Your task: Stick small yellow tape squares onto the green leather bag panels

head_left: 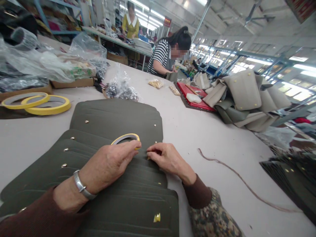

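My left hand (110,164), with a silver bracelet on its wrist, grips a roll of yellow tape (127,135); its thumb and fingers close over the near side of the roll. Just to the right, my right hand (169,158) pinches over the right edge of the dark green panels (116,115). A tiny yellowish bit shows at its fingertips, too small to name. These panels overlap in a fanned stack and carry gold studs (64,165). On the nearest one sticks a small piece of yellow tape (157,217).
Two more yellow tape rolls (53,106) lie at the left near plastic-wrapped packs. A brown cord (237,177) crosses the table on the right. Beige pieces (247,89) are heaped beyond a red board (195,95). A person in stripes (160,57) works across the table.
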`<control>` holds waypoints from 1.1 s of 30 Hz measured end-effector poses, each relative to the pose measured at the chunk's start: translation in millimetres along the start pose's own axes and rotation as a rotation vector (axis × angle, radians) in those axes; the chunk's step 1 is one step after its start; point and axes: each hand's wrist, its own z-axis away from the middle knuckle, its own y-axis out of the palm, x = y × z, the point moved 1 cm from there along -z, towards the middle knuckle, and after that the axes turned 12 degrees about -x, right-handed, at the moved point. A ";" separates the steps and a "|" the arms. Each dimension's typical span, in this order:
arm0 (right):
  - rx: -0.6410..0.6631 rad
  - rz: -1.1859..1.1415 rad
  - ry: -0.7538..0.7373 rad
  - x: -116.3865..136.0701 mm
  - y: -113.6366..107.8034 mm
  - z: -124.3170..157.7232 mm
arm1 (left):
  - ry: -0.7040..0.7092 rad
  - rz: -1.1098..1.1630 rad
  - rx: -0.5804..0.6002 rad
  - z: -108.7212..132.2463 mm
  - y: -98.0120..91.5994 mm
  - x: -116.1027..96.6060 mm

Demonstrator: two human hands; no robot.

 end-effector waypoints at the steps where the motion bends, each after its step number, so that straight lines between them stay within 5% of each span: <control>1: -0.071 -0.056 -0.034 0.7 0.3 0.6 | -0.011 -0.003 -0.001 -0.4 0.3 -1.1; 4: -0.219 -0.175 -0.186 7.1 3.6 2.6 | -0.020 0.005 -0.011 -0.8 0.7 -3.4; 10: -0.231 -0.154 -0.376 20.4 12.2 2.8 | -0.015 -0.025 -0.025 1.1 3.9 -6.0; 22: -0.430 0.074 -0.449 16.0 20.0 4.7 | -0.059 0.010 0.038 -3.7 9.5 -9.2; 26: -0.441 -0.036 -0.286 21.3 20.9 4.4 | -0.005 0.025 -0.031 -9.4 7.3 -14.3; 33: -0.313 -0.553 0.427 3.7 16.9 -10.8 | 0.073 0.005 -0.214 -8.4 4.9 -18.8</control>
